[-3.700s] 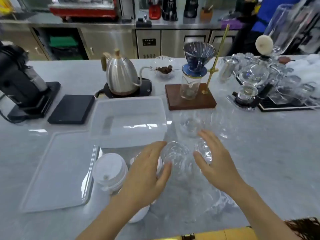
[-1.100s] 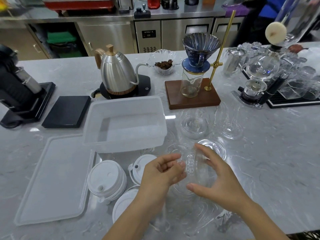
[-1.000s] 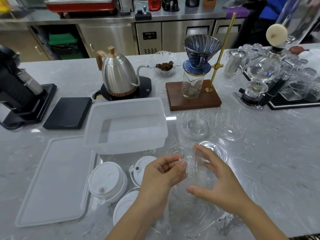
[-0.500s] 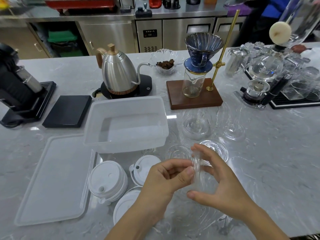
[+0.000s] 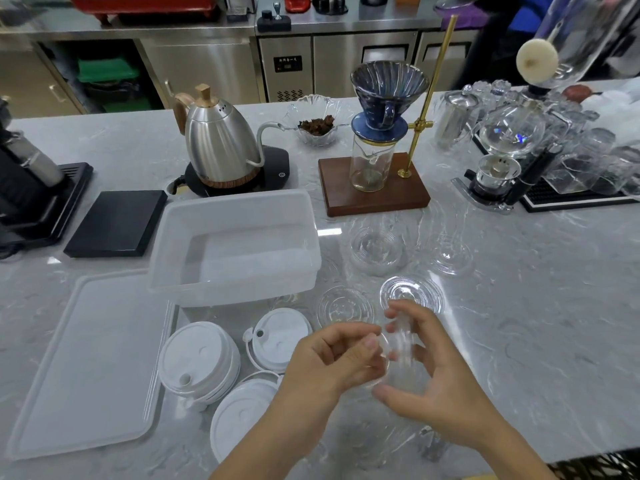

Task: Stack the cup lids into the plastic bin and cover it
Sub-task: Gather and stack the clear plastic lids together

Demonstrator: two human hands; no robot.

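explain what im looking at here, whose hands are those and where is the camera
There is no machine here: a person works with bare hands, and one camera worn on their head looks down at a grey counter. The left hand and right hand together hold a small stack of clear cup lids. More clear lids lie loose on the counter, with white lids nearer the left. Behind those stands an empty plastic bin, and its flat cover lies to its left. Further back sit a kettle and a pour-over coffee stand.
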